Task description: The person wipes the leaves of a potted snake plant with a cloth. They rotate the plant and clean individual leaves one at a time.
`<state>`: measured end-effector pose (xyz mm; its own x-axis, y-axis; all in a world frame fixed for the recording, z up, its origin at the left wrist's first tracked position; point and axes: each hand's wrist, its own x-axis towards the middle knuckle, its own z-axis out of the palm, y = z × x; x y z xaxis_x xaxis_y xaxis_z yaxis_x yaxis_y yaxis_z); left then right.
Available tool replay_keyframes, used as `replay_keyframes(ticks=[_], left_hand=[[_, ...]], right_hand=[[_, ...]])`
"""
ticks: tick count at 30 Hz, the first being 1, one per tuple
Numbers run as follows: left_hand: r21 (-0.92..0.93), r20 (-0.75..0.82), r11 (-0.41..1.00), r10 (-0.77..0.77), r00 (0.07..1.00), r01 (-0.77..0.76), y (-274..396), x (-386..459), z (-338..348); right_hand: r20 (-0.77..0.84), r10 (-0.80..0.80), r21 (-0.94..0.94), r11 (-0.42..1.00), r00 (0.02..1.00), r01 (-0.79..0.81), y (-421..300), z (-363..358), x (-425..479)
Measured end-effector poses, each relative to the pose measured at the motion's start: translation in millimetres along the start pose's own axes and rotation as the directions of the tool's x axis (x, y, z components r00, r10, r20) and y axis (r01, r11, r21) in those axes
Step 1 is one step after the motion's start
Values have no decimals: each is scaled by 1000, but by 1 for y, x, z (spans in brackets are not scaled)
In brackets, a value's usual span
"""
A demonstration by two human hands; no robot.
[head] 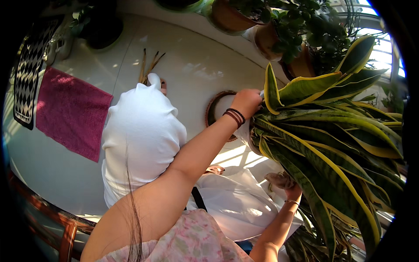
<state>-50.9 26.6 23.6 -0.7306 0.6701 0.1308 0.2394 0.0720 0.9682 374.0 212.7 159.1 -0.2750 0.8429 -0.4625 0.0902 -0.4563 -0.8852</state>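
Observation:
A large snake plant (pixel 314 127) with yellow-edged leaves leans to the right in a white pot (pixel 243 135). The pot is tilted, its lower part by a brown saucer (pixel 209 108) with a scalloped rim. My left hand (pixel 247 102) grips the pot's upper rim, next to the base of the leaves. On the near side of the plant, my right hand (pixel 294 191) holds a crumpled brownish cloth (pixel 279 180). Leaves hide part of that hand, and I cannot tell whether the cloth touches the pot.
Several terracotta pots (pixel 229 16) with leafy plants line the wall. A maroon towel (pixel 73 113) and a black-and-white diamond-patterned mat (pixel 27 75) lie on the left of the tiled floor. Thin dry brown strips (pixel 149 68) lie beyond my white-clad knee (pixel 144 127). Reddish-brown framed furniture (pixel 68 237) stands bottom left.

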Motion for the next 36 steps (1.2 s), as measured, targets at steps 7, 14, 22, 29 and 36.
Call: replay_keyframes(ticks=[7,14,22,29,36], left_hand=[[110,6,990,85,996,-85,-5,1,-5],[65,75,998,-5,997,0,-1,6,-10],[55,177,998,-17,984,7,-7,7,-15],[95,128,988,-135,983,123,11,-2,-33],[167,103,985,-57,993,39,12,0,-33]], right_hand=[[-19,44,66,997,999,-43,1,-31,25],[-141,9,20,1000,990,-7,4,-34,30],[-130,64,34,998,989,-60,1,-30,25],[-166,91,64,995,982,-81,-3,-30,19],[-324,182,75,983,928,-167,-11,10,2]])
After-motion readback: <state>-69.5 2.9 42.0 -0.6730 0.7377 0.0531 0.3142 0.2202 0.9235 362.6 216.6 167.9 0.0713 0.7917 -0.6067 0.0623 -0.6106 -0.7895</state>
